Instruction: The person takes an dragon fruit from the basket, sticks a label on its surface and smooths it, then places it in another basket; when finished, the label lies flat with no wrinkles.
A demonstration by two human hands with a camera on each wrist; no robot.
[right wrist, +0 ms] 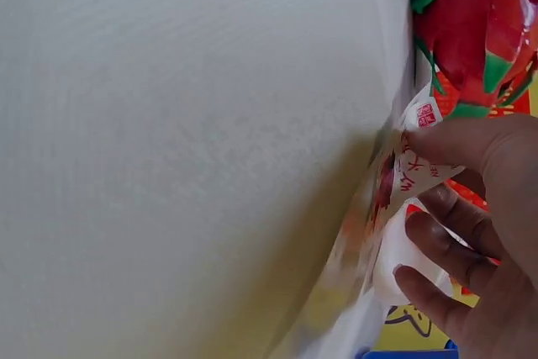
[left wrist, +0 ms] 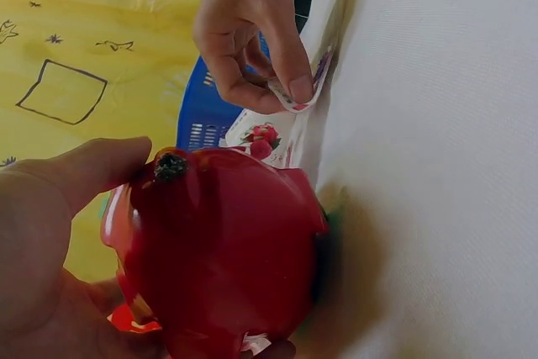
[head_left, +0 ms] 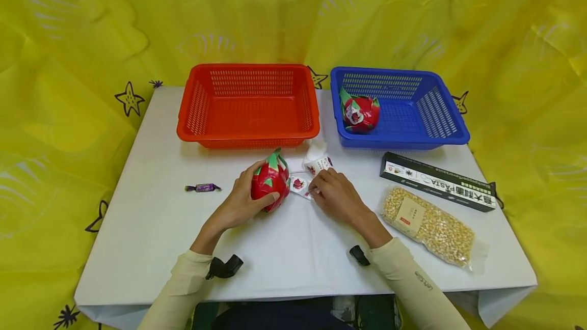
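Note:
My left hand [head_left: 242, 195] holds a red dragon fruit [head_left: 271, 183] with green-tipped scales, thumb on the near side and fingers round the far side. In the left wrist view its smooth red skin and dark stem end face the camera. Just to its right, my right hand [head_left: 337, 193] pinches a white label strip [head_left: 299, 186] printed with dragon fruit pictures, thumb against fingertips in the right wrist view. Behind the right hand lies the label roll [head_left: 316, 153], its printed strip curling toward the hand. A second dragon fruit [head_left: 362, 115], with a label on it, sits in the blue basket [head_left: 403, 142].
An orange basket [head_left: 247, 141] stands at the back left, beside the blue one. To the left lies a small purple-wrapped candy [head_left: 203, 188]. A black pasta box [head_left: 437, 182] and a bag of corn kernels [head_left: 431, 228] lie on the right of the white-covered table [head_left: 151, 248].

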